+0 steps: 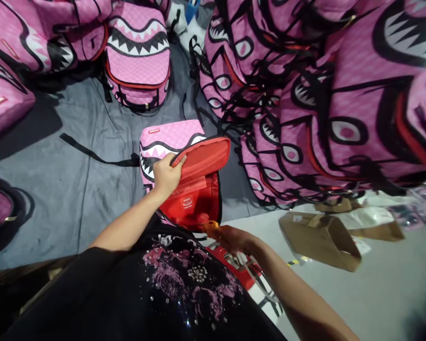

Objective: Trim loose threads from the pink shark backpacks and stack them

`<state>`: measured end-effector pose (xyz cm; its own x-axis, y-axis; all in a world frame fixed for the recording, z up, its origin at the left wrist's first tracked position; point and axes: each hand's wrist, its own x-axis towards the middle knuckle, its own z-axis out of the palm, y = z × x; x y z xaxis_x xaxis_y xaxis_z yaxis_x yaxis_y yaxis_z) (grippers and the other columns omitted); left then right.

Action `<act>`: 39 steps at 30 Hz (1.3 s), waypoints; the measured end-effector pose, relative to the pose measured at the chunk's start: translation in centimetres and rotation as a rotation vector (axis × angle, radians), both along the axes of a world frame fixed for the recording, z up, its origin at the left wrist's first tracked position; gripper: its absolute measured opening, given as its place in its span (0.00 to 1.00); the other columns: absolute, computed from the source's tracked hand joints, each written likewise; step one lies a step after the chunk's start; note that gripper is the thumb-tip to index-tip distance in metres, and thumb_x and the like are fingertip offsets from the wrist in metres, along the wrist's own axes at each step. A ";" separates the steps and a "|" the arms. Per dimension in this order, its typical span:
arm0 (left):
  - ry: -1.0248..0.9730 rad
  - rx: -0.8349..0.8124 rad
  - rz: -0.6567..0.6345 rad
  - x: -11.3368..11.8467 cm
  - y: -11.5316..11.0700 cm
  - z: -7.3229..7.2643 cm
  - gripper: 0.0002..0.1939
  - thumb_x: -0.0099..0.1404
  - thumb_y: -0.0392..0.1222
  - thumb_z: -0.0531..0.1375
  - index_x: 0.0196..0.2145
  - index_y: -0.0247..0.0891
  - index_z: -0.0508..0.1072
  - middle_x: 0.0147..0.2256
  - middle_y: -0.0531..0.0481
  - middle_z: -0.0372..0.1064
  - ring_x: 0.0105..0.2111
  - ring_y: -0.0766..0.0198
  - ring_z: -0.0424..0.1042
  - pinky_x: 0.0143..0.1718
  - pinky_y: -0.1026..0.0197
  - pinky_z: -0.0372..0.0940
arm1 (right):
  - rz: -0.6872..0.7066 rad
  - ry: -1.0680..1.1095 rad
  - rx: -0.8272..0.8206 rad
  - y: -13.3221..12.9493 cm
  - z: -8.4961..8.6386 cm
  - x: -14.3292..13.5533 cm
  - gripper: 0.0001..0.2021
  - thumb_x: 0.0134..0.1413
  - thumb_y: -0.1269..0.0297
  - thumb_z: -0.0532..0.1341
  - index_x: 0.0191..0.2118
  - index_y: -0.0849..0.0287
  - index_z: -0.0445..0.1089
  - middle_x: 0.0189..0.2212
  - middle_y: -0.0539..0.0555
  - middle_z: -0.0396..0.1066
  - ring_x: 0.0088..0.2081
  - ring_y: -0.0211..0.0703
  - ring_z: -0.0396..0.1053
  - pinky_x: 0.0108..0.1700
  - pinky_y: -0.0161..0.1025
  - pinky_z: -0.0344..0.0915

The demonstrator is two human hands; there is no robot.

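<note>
At centre, beside the cloth's (57, 203) near edge, our left hand (167, 176) pinches the open backpack's (177, 134) flap (206, 160); at five o'clock, our blurred right hand (227, 237) meets an orange object (210, 225), grip indeterminable. Cloth extends toward nine.

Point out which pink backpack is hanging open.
It's the backpack in front of the person's body, its flap lifted by the left hand, showing red lining; the backpack behind it lies closed.
</note>
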<state>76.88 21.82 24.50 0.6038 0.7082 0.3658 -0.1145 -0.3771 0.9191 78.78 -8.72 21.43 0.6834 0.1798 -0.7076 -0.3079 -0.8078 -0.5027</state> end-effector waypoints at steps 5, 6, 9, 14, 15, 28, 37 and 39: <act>0.019 0.084 -0.179 -0.1 -1.0 0.8 0.24 0.64 0.56 0.59 0.20 0.38 0.61 0.18 0.60 0.50 0.19 0.72 0.49 0.23 0.66 0.48 | -0.288 0.282 0.345 5.3 -4.2 0.2 0.27 0.63 0.39 0.46 0.22 0.54 0.55 0.12 0.44 0.50 0.14 0.32 0.49 0.18 0.32 0.56; 0.010 0.104 -0.214 0.0 -1.2 0.9 0.24 0.64 0.57 0.59 0.20 0.38 0.62 0.18 0.60 0.50 0.20 0.72 0.50 0.23 0.67 0.48 | -0.345 0.283 0.439 6.6 -5.2 0.5 0.27 0.64 0.38 0.43 0.24 0.54 0.54 0.14 0.43 0.50 0.15 0.32 0.49 0.20 0.32 0.58; -0.008 0.162 -0.261 0.5 -1.5 1.4 0.26 0.65 0.60 0.58 0.20 0.38 0.61 0.18 0.59 0.50 0.20 0.71 0.50 0.23 0.66 0.49 | -0.464 0.279 0.676 9.1 -7.4 0.6 0.27 0.64 0.36 0.39 0.27 0.54 0.53 0.16 0.42 0.47 0.16 0.31 0.46 0.22 0.28 0.58; -0.018 0.254 -0.226 1.5 -0.7 2.2 0.30 0.64 0.67 0.55 0.19 0.39 0.58 0.19 0.57 0.49 0.21 0.70 0.50 0.24 0.65 0.50 | -0.574 0.615 1.038 7.6 -9.6 -1.7 0.24 0.63 0.38 0.51 0.30 0.57 0.61 0.13 0.37 0.38 0.14 0.29 0.31 0.15 0.27 0.40; -0.025 0.282 -0.233 1.7 -0.6 2.4 0.30 0.64 0.67 0.55 0.19 0.39 0.58 0.19 0.57 0.49 0.21 0.70 0.50 0.24 0.65 0.50 | -0.623 0.651 1.092 7.2 -9.9 -2.1 0.24 0.64 0.39 0.52 0.30 0.57 0.61 0.13 0.37 0.39 0.14 0.29 0.31 0.14 0.27 0.40; -0.099 0.384 -0.373 2.0 -0.6 2.3 0.23 0.66 0.58 0.58 0.22 0.37 0.67 0.19 0.57 0.57 0.20 0.71 0.57 0.25 0.65 0.53 | -0.438 0.648 0.699 6.8 -6.9 -1.4 0.26 0.62 0.37 0.51 0.29 0.57 0.60 0.13 0.40 0.47 0.14 0.29 0.42 0.16 0.30 0.53; -0.018 0.434 -0.360 2.2 -0.3 1.9 0.20 0.66 0.57 0.60 0.27 0.37 0.70 0.22 0.55 0.65 0.23 0.69 0.64 0.28 0.64 0.58 | -0.130 0.405 0.450 5.9 -3.8 0.3 0.26 0.64 0.38 0.47 0.25 0.54 0.55 0.13 0.42 0.47 0.14 0.31 0.45 0.17 0.31 0.54; 0.018 0.516 -0.300 0.4 -1.1 2.2 0.15 0.66 0.53 0.61 0.33 0.38 0.72 0.28 0.52 0.71 0.29 0.65 0.70 0.33 0.62 0.63 | 0.008 0.327 0.369 5.8 -2.4 2.6 0.26 0.65 0.40 0.47 0.24 0.55 0.55 0.11 0.45 0.51 0.14 0.32 0.50 0.17 0.32 0.54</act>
